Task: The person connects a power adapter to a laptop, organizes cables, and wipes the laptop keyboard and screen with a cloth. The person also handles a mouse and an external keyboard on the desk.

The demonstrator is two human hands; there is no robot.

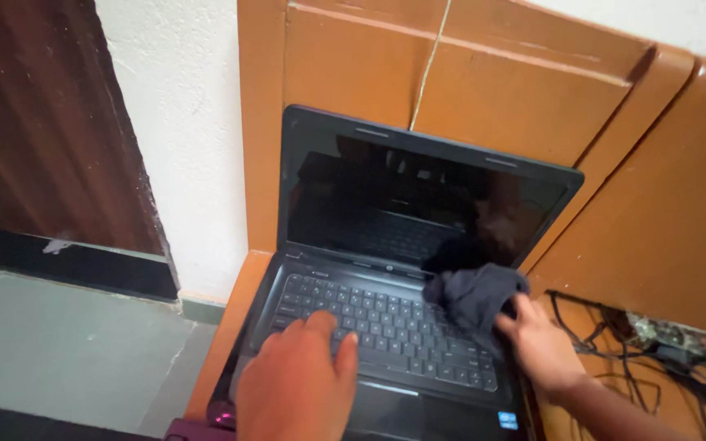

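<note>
Right hand point(542, 343): clenched on a dark grey cloth point(474, 296), which bunches at its 10 o'clock and rests on the right end of the keyboard point(386, 327), just below the hinge.

Left hand point(300, 380): released, palm down, fingers spread on the palm rest and lowest key rows, holding nothing; it appears to steady the machine.

Laptop point(418, 269): black, open, screen point(418, 204) dark and reflective, leaning against an orange-brown wooden panel point(525, 90).

Step in hand, as judged: wiping the laptop with the cloth at the keyboard's right end. The rest of the keys lie at 9 o'clock from the cloth, the screen at 12; covering either calls for light, even pressure.

Tangled black cables point(663, 359): 3 o'clock of the right hand, near.

Grey floor point(67, 343): 9 o'clock, well apart.
</note>
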